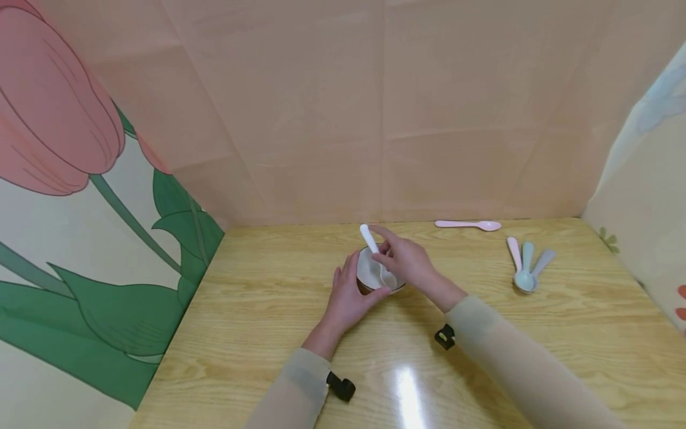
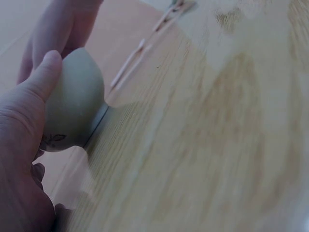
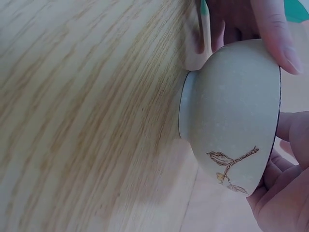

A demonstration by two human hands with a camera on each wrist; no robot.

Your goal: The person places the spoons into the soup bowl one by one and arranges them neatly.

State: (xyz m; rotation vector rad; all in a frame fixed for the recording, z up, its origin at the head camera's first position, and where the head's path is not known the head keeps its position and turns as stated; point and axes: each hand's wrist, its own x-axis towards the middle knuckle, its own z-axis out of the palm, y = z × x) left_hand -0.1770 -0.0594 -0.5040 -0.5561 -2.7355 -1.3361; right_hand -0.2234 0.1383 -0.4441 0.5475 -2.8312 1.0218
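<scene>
A white bowl (image 3: pixel 236 106) with a dark rim and a brown twig pattern stands on the wooden table. My left hand (image 1: pixel 346 298) grips it from the near left side, thumb at the rim and fingers round the far side. Over the bowl, my right hand (image 1: pixel 409 260) pinches a white spoon (image 1: pixel 369 238). The spoon leans with its handle up to the far left and its lower end inside the bowl. In the left wrist view the bowl (image 2: pixel 77 101) hides the spoon.
To the right lies a fanned set of measuring spoons (image 1: pixel 526 280) with pink, green and grey handles. A pink spoon (image 1: pixel 474 224) lies along the table's back edge, by the peach backdrop (image 1: pixel 321 119). A tulip-printed panel (image 1: pixel 107 238) borders the left side.
</scene>
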